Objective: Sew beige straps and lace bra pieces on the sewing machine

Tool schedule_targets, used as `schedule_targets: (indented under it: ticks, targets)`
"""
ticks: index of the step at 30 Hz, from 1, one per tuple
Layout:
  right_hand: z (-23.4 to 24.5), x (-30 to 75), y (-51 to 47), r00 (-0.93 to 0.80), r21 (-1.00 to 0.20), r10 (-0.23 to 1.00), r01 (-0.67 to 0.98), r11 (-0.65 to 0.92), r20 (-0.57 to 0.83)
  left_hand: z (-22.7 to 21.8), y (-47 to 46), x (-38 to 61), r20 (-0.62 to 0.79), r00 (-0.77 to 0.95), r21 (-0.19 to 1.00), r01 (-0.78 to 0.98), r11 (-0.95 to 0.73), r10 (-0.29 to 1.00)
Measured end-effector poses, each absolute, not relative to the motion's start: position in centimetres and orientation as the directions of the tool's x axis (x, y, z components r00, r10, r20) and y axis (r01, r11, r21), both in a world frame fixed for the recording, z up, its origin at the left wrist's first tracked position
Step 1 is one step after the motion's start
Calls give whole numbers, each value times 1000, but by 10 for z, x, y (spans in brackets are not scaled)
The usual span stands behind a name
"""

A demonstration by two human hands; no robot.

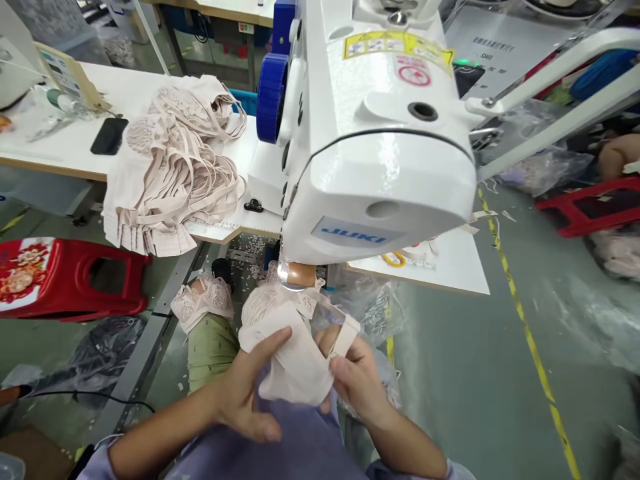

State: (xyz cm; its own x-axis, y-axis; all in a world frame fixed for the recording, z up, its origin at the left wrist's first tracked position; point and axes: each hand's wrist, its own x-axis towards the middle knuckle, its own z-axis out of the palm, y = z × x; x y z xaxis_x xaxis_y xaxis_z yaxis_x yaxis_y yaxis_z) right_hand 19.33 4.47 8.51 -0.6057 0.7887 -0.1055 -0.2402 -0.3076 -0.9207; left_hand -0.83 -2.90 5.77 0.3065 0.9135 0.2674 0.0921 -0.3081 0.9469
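Both my hands hold a beige lace garment piece [287, 360] in my lap, just below the head of a white sewing machine [370, 147]. My left hand [247, 397] grips its left side with the thumb lying across the fabric. My right hand [353, 380] pinches a beige strap [345, 337] at the garment's right edge. The top of the garment reaches up to the machine's brown round part [299, 275]. Another lace piece [203, 303] rests on my knee to the left.
A heap of beige strapped garments [170, 167] hangs over the white table [65, 143], beside a black phone [109, 136]. Red plastic stools [60, 277] stand left and right [590, 203]. Clear plastic bags [595, 320] lie on the green floor with a yellow line [530, 340].
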Motion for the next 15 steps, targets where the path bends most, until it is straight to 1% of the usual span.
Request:
schedule_targets:
  ticks: [1, 2, 3, 5, 7, 8, 9, 10, 11, 13, 15]
  targets:
    - [84, 193, 44, -636, -902, 758, -232, -365, -143, 52, -29, -9, 263, 326, 950, 76, -302, 908]
    - [83, 192, 48, -630, -903, 758, -210, -374, -167, 48, -27, -9, 260, 334, 948, 89, -305, 906]
    - [82, 189, 55, -592, -929, 789, -176, -326, -165, 45, -23, -10, 272, 332, 935, 131, -329, 903]
    - [80, 182, 77, -458, -993, 886, -56, -105, -68, 44, -9, -13, 290, 316, 878, 288, -382, 903]
    - [77, 174, 102, -343, -987, 938, 117, 106, 60, 51, 7, -14, 236, 311, 795, 483, -367, 921]
    - [74, 171, 113, -291, -967, 952, 199, 161, 99, 56, 14, -14, 179, 305, 753, 569, -330, 935]
    - [71, 168, 122, -243, -950, 963, 258, 177, 113, 61, 20, -13, 116, 296, 712, 640, -287, 948]
    - [67, 165, 129, -198, -947, 975, 279, 158, 104, 66, 25, -12, 62, 288, 672, 696, -253, 956]
    - [63, 163, 134, -168, -960, 983, 255, 113, 71, 70, 28, -11, 36, 285, 628, 739, -244, 958]
    - [55, 159, 139, -178, -995, 983, 92, -33, -49, 75, 31, -8, 56, 290, 527, 804, -275, 956]
    - [50, 156, 143, -244, -977, 957, -99, -187, -159, 77, 32, -7, 108, 298, 411, 855, -315, 949]
